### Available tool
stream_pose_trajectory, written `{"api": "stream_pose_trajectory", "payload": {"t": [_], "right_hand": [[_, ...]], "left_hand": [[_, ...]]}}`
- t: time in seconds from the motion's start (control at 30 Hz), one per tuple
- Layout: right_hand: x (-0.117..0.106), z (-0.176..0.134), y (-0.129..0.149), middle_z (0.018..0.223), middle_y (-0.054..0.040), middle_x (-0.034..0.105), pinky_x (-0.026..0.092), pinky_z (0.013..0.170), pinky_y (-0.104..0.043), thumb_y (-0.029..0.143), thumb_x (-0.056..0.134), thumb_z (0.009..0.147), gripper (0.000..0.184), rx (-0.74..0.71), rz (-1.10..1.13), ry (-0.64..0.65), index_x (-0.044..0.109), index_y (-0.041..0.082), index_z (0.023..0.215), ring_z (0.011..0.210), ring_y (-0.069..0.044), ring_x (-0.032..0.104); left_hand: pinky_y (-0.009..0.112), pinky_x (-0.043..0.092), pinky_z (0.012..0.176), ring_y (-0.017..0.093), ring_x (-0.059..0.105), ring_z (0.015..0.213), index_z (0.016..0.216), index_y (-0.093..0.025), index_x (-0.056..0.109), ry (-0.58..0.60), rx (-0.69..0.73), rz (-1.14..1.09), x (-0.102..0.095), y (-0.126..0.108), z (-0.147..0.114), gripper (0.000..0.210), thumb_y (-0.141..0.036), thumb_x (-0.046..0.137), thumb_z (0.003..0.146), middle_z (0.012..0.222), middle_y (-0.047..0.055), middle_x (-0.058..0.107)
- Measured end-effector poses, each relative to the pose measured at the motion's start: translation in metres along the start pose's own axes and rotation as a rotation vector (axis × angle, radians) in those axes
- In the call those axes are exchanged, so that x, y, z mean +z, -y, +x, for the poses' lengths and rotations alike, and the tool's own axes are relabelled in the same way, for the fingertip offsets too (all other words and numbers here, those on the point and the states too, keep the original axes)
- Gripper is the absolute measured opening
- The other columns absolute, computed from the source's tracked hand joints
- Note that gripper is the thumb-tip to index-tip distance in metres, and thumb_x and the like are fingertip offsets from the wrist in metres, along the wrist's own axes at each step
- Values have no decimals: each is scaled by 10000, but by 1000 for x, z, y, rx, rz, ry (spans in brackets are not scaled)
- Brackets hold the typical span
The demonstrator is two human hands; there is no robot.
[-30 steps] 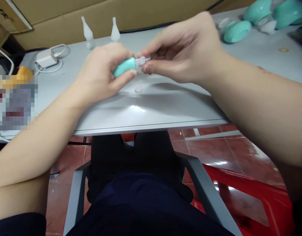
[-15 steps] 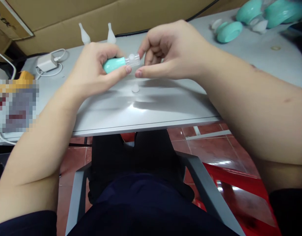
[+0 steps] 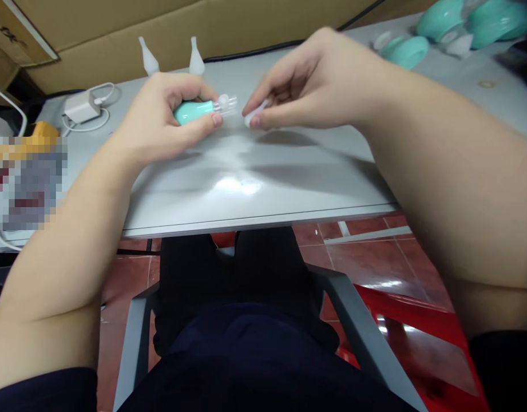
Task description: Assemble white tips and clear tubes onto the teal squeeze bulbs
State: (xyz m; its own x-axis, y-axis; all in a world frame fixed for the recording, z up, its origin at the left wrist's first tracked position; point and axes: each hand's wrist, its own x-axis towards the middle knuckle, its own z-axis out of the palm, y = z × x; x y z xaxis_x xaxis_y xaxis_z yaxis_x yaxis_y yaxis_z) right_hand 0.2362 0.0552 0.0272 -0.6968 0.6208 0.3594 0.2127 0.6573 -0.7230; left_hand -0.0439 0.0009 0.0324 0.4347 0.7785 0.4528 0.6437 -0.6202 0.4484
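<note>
In my left hand [image 3: 155, 117] lies a teal bulb-shaped device [image 3: 192, 113], gripped between thumb and fingers. Its clear plastic neck [image 3: 228, 105] points right and holds a small whitish ball-like part. My right hand [image 3: 310, 94] pinches a small white piece [image 3: 253, 116] between thumb and index finger, just right of the neck and apart from it. The exact kind of this piece is hard to make out, as the fingertips cover part of it. Behind my left hand stand two white tapered nozzles [image 3: 197, 60], upright at the back of the table.
Several teal bulbs [image 3: 441, 20] with white parts lie at the back right of the grey table [image 3: 263, 200]. A small ring [image 3: 487, 84] lies near them. To the left are a white charger [image 3: 82, 109] with its cable and a yellow object [image 3: 46, 136]. Cardboard [image 3: 254, 26] walls the back.
My right hand has picked up the small white piece from the table and now pinches it near the neck. My left hand has shifted slightly left with the teal device.
</note>
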Motion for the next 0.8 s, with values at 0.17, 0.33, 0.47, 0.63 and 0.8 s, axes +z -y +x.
{"api": "stream_pose_trajectory", "payload": {"t": [0.17, 0.33, 0.47, 0.63, 0.8], "right_hand": [[9, 7, -2, 898, -11, 826, 673, 693, -144, 339, 1013, 840, 279, -92, 278, -168, 817, 166, 936, 810, -99, 809], [16, 13, -6, 862, 41, 818, 656, 679, -103, 311, 991, 826, 201, -114, 256, -122, 828, 234, 915, 764, -66, 789], [18, 8, 2, 875, 50, 822, 692, 712, -128, 299, 989, 841, 188, -144, 314, -180, 813, 238, 860, 813, -96, 818], [20, 6, 2, 750, -4, 774, 639, 614, -81, 227, 1069, 775, 300, -30, 297, -124, 792, 125, 828, 666, -75, 765], [19, 6, 3, 765, -10, 774, 652, 617, -113, 491, 1070, 651, 559, -47, 349, -131, 755, 79, 856, 657, -76, 764]], "left_hand": [[444, 476, 678, 215, 520, 683, 925, -284, 716, -4, -5, -30, -2, 4, 1, 475, -744, 807, 846, 731, 48, 633], [461, 511, 771, 200, 528, 762, 976, -238, 709, 35, 52, 63, -1, 10, 3, 645, -877, 736, 897, 898, 89, 721], [466, 522, 779, 211, 518, 752, 975, -257, 703, 25, 74, 72, 4, 11, 1, 638, -892, 719, 912, 910, 89, 723], [440, 461, 704, 245, 561, 732, 1031, -235, 757, -5, 46, 254, 13, 14, -7, 739, -943, 556, 965, 849, 95, 702], [473, 452, 749, 302, 706, 891, 1131, -276, 801, -88, 86, 434, 11, 5, -14, 602, -808, 532, 1049, 977, 89, 776]]}}
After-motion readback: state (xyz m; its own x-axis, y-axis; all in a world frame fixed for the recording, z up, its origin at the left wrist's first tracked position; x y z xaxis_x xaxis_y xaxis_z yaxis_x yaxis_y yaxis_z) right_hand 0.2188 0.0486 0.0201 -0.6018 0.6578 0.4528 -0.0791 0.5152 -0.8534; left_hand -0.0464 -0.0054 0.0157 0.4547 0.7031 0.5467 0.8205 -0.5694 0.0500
